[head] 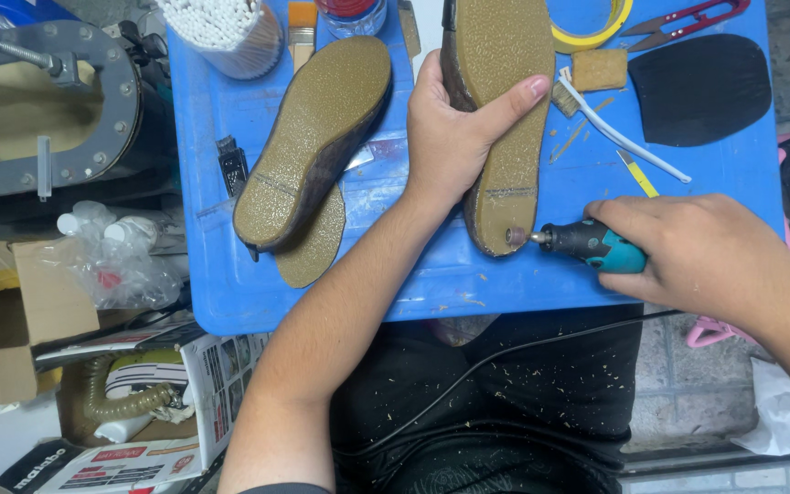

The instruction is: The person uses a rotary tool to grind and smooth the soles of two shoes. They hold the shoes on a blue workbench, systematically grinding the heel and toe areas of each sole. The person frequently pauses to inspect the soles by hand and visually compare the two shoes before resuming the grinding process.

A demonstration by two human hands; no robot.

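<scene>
My left hand (454,133) grips a shoe (505,82) turned sole up on the blue table (432,274), thumb across the tan sole. My right hand (697,247) holds a teal and black rotary tool (592,245). Its small grinding tip (515,236) touches the heel edge of that sole. A second shoe (317,137) lies sole up to the left, resting on a loose tan sole piece (313,247). A black cord runs from the tool across my lap.
On the table's far side are a tub of cotton swabs (226,27), a brush (302,27), a yellow tape roll (596,27), red snips (688,18), a black rubber sheet (701,87) and a white toothbrush (619,133). A metal press (57,101) and boxes stand left.
</scene>
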